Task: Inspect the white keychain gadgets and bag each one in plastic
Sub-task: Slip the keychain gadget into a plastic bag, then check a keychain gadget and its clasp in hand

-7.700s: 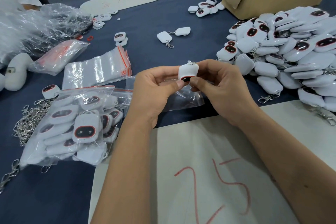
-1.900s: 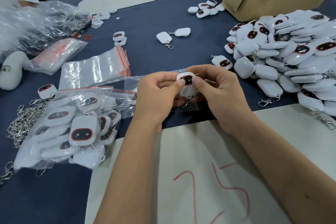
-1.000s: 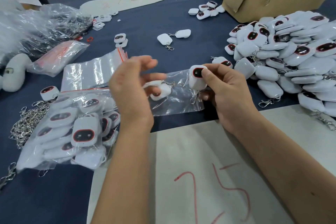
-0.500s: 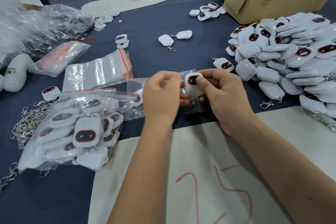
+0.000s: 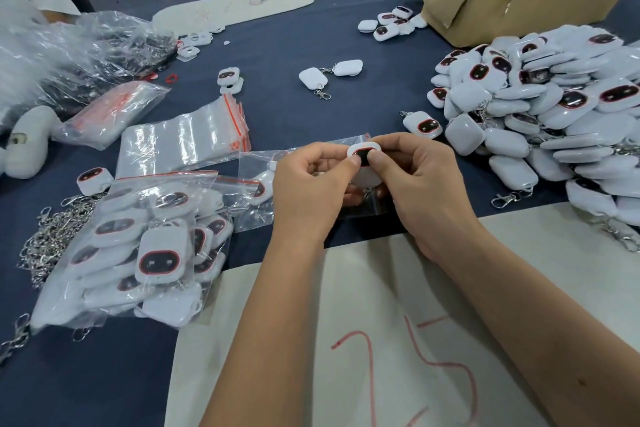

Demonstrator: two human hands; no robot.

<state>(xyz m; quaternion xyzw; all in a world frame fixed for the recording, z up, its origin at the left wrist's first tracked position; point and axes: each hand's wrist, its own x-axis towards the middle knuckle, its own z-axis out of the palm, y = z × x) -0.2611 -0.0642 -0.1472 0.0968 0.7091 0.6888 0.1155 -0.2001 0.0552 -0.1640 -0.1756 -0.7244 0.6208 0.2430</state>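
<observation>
Both your hands pinch one white gadget (image 5: 363, 163): your left hand (image 5: 311, 191) and right hand (image 5: 426, 191) hold it with thumbs on its dark face, above a clear bag (image 5: 263, 204) on the counter (image 5: 277, 45), left of the loose pile (image 5: 554, 114).

You pinch a smooth white plastic gadget (image 5: 363, 163) with a glossy dark face over a clear, shiny, crinkled plastic bag (image 5: 360, 208). The table (image 5: 277, 45) wears matt navy cloth; the box (image 5: 512, 10) is rough brown cardboard; the chains (image 5: 52, 239) are bright metal.
</observation>
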